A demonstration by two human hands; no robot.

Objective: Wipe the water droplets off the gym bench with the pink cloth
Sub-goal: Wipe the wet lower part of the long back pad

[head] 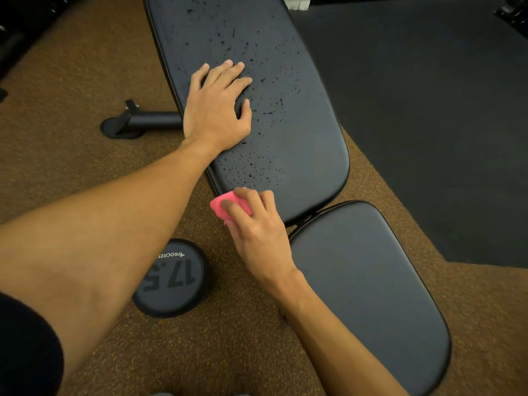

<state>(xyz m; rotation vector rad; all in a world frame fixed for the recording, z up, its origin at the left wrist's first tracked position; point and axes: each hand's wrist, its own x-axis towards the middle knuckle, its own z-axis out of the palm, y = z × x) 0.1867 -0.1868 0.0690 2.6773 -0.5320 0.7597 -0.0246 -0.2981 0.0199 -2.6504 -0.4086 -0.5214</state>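
The black gym bench's long back pad point(308, 132) runs from the top of the view down to the middle, and water droplets point(257, 167) speckle it along most of its length. My left hand point(217, 110) lies flat on the pad's left side, fingers spread. My right hand point(257, 224) grips a folded pink cloth point(223, 205) at the pad's near left corner, by the edge. The bench's seat pad point(371, 295) sits lower right and looks dry.
A 17.5 dumbbell point(171, 278) stands on end on the brown speckled floor, just left of my right hand. The bench's foot bar point(143, 121) sticks out at the left. A black floor mat point(428, 124) lies to the right of the bench.
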